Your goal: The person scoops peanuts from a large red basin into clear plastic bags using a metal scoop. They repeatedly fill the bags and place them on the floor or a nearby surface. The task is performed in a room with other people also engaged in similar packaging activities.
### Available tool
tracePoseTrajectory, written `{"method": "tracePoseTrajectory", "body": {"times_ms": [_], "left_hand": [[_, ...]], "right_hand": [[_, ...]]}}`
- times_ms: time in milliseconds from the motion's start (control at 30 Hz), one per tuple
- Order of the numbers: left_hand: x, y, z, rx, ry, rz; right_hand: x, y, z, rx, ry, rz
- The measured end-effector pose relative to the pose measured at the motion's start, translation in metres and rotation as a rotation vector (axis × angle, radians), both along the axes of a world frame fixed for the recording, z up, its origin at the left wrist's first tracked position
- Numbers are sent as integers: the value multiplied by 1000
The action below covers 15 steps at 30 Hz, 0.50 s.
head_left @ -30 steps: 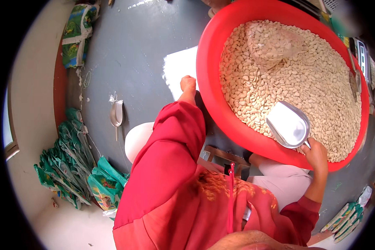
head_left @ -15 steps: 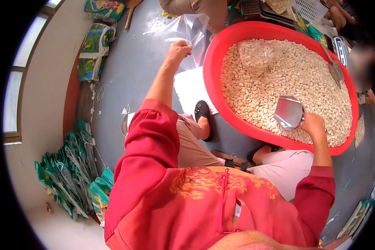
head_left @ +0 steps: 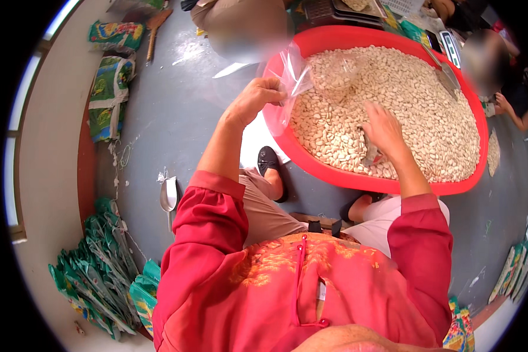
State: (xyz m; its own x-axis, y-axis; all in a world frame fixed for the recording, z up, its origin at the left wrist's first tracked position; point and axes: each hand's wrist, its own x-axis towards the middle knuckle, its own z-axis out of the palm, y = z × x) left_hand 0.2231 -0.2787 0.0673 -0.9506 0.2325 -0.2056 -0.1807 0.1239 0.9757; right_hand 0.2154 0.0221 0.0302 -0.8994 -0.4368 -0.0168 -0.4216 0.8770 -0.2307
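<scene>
A large red tub [head_left: 278,120] holds a heap of pale, flat seeds [head_left: 428,129]. My left hand [head_left: 257,101] is closed, pinching a clear plastic bag [head_left: 293,76] that hangs over the tub's left rim. Over the seeds, my right hand [head_left: 384,129] has its fingers stretched out with nothing in them. Just under its palm a metal scoop [head_left: 371,155] lies partly sunk in the seeds, largely hidden by the hand. A filled clear bag [head_left: 337,79] rests on the heap beyond my hands.
Another scoop [head_left: 447,75] leans inside the tub's far right. A third scoop [head_left: 168,196] lies on the floor at left. Stacked green bags [head_left: 100,264] stand by the wall. Other people sit beyond the tub, near a digital scale [head_left: 450,48].
My right hand has let go of the scoop, which now sits in the seeds, and moved left and forward. My left hand has brought the plastic bag right, to the tub's rim.
</scene>
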Motion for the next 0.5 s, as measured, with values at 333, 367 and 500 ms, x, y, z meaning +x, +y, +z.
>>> {"method": "tracePoseTrajectory", "body": {"times_ms": [333,367,500], "left_hand": [[-6,19,-1,-137,-62,-50],[-9,16,-5,-339,11,29],[-17,25,-33,-647,214,201]], "right_hand": [[-27,-78,-3,-111,217,378],[-24,-80,-13,-264,241,403],[-1,-99,-5,-526,431,447]]}}
